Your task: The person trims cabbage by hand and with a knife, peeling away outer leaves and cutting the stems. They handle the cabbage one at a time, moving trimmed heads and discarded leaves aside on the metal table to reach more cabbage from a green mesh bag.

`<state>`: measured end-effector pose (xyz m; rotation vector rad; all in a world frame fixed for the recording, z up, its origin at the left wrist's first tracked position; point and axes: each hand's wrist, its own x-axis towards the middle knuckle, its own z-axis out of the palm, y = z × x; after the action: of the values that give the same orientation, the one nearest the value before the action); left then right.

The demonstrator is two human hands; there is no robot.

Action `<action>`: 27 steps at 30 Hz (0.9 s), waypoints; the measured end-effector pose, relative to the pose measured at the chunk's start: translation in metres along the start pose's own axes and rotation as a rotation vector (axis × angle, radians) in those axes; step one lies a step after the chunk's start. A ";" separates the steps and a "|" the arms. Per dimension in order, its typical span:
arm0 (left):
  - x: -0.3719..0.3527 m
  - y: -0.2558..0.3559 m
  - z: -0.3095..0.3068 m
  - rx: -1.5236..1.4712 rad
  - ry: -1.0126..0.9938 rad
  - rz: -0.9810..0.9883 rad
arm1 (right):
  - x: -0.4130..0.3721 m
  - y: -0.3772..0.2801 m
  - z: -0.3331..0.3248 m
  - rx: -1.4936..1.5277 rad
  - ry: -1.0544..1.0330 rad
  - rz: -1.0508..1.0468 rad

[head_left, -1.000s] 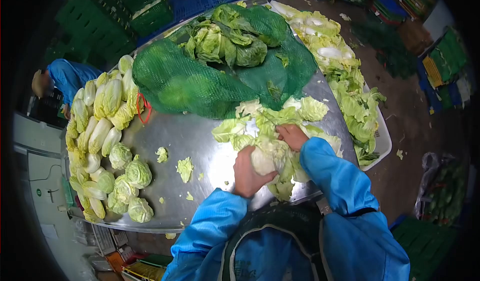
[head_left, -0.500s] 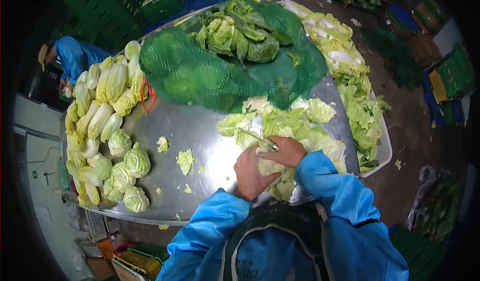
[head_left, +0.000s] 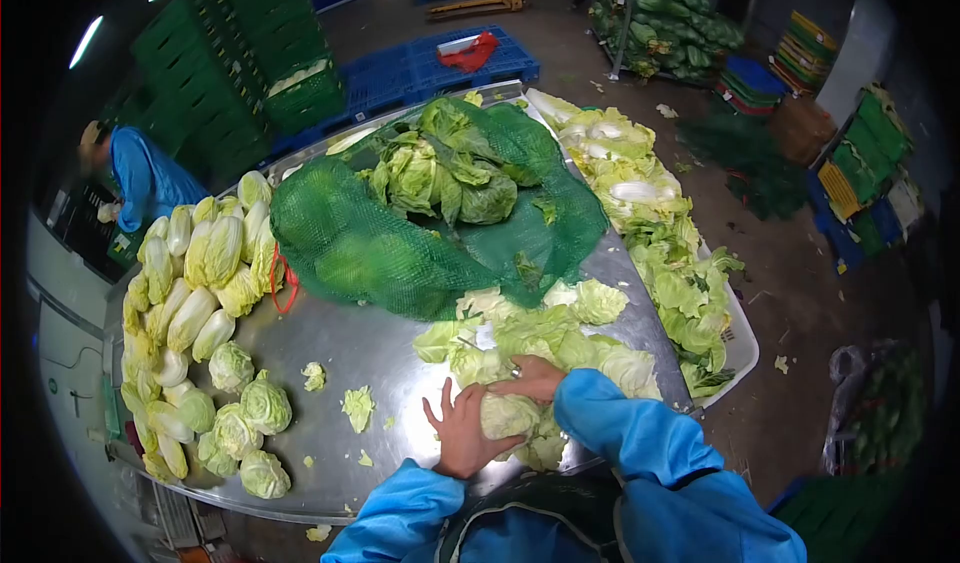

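Observation:
A pale green cabbage (head_left: 507,416) lies on loose leaves at the table's near edge. My left hand (head_left: 465,433) cups its left side with thumb and forefinger, while other fingers spread outward. Gripped in my right hand (head_left: 535,378) is a knife (head_left: 516,371); its metal fitting shows at the fist, and the blade is hard to make out among the leaves. That hand rests on the cabbage's upper right. Trimmed leaves (head_left: 540,331) are heaped just beyond both hands.
A green mesh sack (head_left: 340,218) with cabbages fills the table's far side. Napa cabbages (head_left: 190,318) and round cabbages (head_left: 265,406) line the left. A white bin (head_left: 742,348) piled with leaves adjoins the right edge. A person in blue (head_left: 150,178) stands beyond the left corner.
My view has tipped up, showing more floor and pallets. The fingers of my left hand have spread more widely at the cabbage's side. The knife blade shows less clearly now.

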<state>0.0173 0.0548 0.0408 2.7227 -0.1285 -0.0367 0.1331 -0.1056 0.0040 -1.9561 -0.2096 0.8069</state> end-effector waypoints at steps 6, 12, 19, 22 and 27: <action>-0.009 -0.016 0.012 -0.236 0.007 0.009 | -0.003 -0.006 0.019 -0.156 -0.037 -0.028; -0.007 -0.023 0.029 -0.362 0.203 0.115 | 0.005 -0.001 0.024 -0.191 0.134 -0.055; -0.015 -0.038 0.027 -0.519 0.138 0.102 | 0.000 0.034 -0.014 0.276 0.212 0.318; -0.024 -0.061 0.038 -0.732 0.183 -0.100 | -0.005 0.062 -0.031 0.172 0.355 0.203; -0.028 -0.062 0.045 -1.289 0.186 -0.311 | -0.050 -0.002 -0.007 -0.116 0.567 -0.357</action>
<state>-0.0074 0.0962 -0.0251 1.4236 0.2847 0.0365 0.0996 -0.1331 0.0306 -2.0917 -0.2563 -0.0017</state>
